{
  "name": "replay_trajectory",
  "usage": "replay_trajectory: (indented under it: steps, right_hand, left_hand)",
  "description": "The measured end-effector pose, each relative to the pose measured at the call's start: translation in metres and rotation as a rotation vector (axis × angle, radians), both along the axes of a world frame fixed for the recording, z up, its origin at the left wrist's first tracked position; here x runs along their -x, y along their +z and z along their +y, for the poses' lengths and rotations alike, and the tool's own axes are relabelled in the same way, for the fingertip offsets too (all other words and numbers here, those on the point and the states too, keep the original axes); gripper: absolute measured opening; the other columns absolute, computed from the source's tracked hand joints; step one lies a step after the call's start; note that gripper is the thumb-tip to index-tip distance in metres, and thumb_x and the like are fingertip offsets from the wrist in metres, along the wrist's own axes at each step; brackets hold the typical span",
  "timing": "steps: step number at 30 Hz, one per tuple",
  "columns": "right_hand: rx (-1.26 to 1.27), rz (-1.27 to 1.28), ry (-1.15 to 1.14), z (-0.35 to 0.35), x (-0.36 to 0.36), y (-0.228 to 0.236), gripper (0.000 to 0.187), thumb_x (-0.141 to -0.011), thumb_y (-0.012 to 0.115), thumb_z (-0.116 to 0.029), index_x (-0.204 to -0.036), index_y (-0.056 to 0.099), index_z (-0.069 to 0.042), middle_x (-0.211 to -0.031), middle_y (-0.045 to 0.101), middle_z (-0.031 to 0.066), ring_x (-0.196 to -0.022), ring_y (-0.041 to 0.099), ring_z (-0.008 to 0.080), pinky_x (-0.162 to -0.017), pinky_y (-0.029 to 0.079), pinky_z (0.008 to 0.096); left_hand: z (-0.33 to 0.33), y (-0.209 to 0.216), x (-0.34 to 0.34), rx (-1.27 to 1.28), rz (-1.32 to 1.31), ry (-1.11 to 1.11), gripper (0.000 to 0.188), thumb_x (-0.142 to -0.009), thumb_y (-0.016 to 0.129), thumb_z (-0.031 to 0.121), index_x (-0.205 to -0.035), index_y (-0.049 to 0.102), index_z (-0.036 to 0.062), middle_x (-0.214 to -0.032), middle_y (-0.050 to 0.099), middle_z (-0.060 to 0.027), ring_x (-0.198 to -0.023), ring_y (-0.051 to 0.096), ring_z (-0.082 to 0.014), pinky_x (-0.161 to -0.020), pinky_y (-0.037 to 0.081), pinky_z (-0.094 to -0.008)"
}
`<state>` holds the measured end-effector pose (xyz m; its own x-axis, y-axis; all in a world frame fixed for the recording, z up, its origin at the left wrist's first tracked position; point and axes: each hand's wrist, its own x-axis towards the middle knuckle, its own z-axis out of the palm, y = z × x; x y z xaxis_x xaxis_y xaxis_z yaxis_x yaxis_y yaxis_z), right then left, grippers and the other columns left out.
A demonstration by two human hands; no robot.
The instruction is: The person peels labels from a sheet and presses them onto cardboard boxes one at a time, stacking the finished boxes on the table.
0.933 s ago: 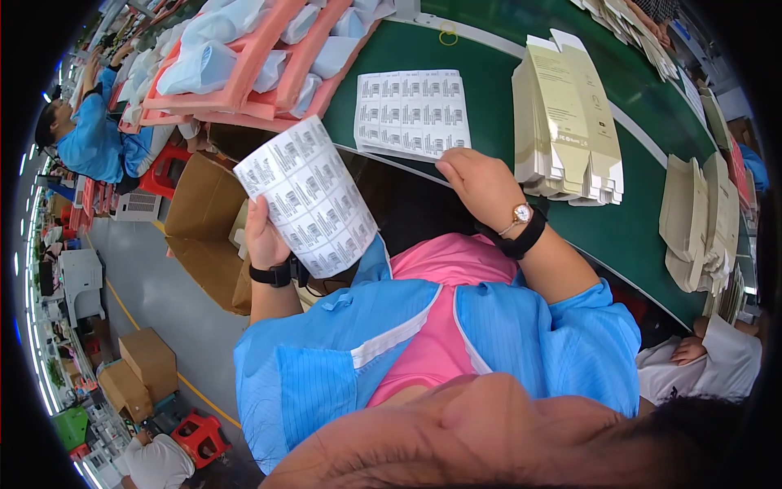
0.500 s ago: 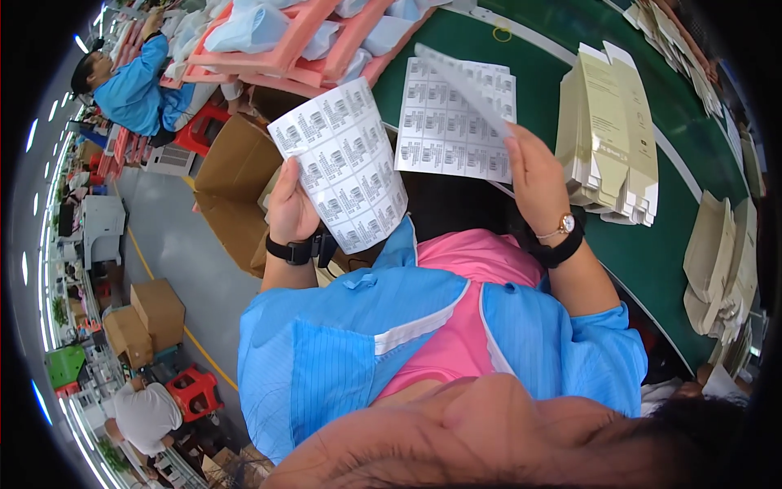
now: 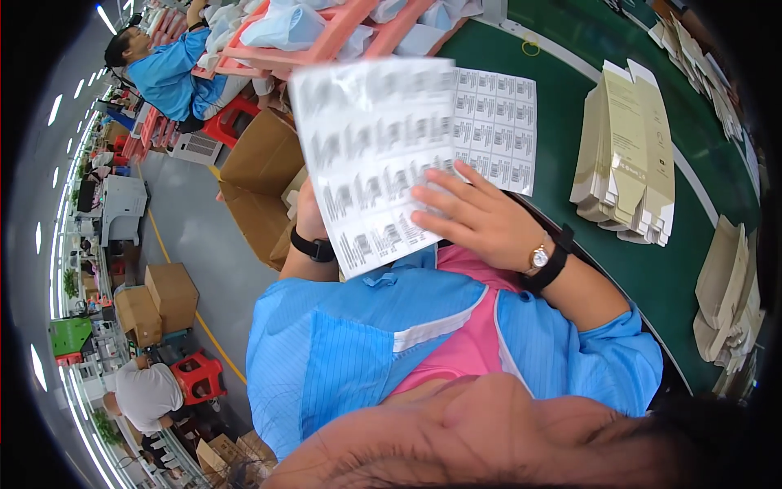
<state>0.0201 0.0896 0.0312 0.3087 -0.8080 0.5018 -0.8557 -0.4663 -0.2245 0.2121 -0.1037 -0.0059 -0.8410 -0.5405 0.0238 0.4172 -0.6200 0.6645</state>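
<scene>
A white sheet of barcode labels (image 3: 371, 183) is held up in front of me, its upper part smeared by motion. My left hand (image 3: 309, 213) grips it at the left edge, with most of the fingers hidden behind the paper. My right hand (image 3: 481, 220) lies over the sheet's lower right part, fingers stretched and spread apart. Behind it, more label sheets (image 3: 509, 130) lie on the green table, partly covered by the raised sheet.
Flattened beige cartons (image 3: 623, 155) are stacked right of the sheets on the green table (image 3: 562, 106), with more folded cartons (image 3: 725, 285) at the far right. Pink racks (image 3: 350, 37) with pale bags stand ahead. An open cardboard box (image 3: 261, 179) sits left; a co-worker (image 3: 167, 77) sits beyond.
My right hand has moved left from the table sheets, bringing its raised sheet over to the one in my left hand. Its fingers now lie spread on the paper.
</scene>
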Motion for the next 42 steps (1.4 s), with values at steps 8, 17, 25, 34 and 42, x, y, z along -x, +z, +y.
replay_trajectory:
  steps: [8,17,25,34,42]
  right_hand:
    - [-0.037,0.102,-0.045,-0.011,-0.010,-0.021,0.034,-0.078,0.048,-0.013,-0.112,0.051,-0.014,-0.129,0.040,0.0051,-0.124,0.032,0.0234,-0.103,0.024,0.0447]
    - [-0.053,0.119,-0.048,-0.014,-0.012,-0.023,0.033,-0.077,0.049,-0.014,-0.110,0.051,-0.014,-0.129,0.040,0.0049,-0.124,0.032,0.0235,-0.103,0.024,0.0452]
    - [-0.062,0.133,-0.052,-0.014,-0.014,-0.025,0.034,-0.077,0.049,-0.013,-0.111,0.051,-0.014,-0.128,0.040,0.0051,-0.124,0.032,0.0232,-0.103,0.022,0.0488]
    - [-0.075,0.137,-0.063,-0.015,-0.016,-0.028,0.035,-0.076,0.051,-0.014,-0.112,0.051,-0.015,-0.128,0.041,0.0031,-0.124,0.031,0.0207,-0.103,0.021,0.0499]
    - [-0.083,0.137,-0.063,-0.014,-0.016,-0.030,0.036,-0.076,0.051,-0.015,-0.112,0.050,-0.016,-0.129,0.040,0.0025,-0.124,0.031,0.0200,-0.103,0.022,0.0496]
  left_hand:
    - [-0.006,-0.019,-0.012,-0.040,0.006,-0.082,0.044,-0.091,0.036,0.025,-0.121,0.038,-0.0067,-0.118,0.048,-0.0194,-0.100,0.054,-0.0279,-0.080,0.048,-0.0385]
    - [0.002,-0.010,-0.004,-0.040,0.105,-0.121,0.050,-0.091,0.034,0.032,-0.124,0.035,-0.0049,-0.122,0.045,-0.0186,-0.106,0.051,-0.0297,-0.086,0.044,-0.0406]
    - [0.017,-0.001,-0.003,0.035,0.171,-0.109,0.061,-0.085,0.049,0.035,-0.128,0.029,-0.0033,-0.124,0.043,-0.0179,-0.108,0.049,-0.0289,-0.089,0.042,-0.0413]
    - [0.007,0.006,-0.009,0.132,-0.098,-0.103,0.053,-0.082,0.057,0.016,-0.124,0.034,-0.0032,-0.119,0.047,-0.0190,-0.104,0.052,-0.0257,-0.085,0.045,-0.0379]
    - [0.008,0.008,-0.011,0.173,-0.127,-0.076,0.043,-0.083,0.053,0.010,-0.121,0.038,-0.0039,-0.117,0.049,-0.0185,-0.103,0.053,-0.0245,-0.085,0.045,-0.0369]
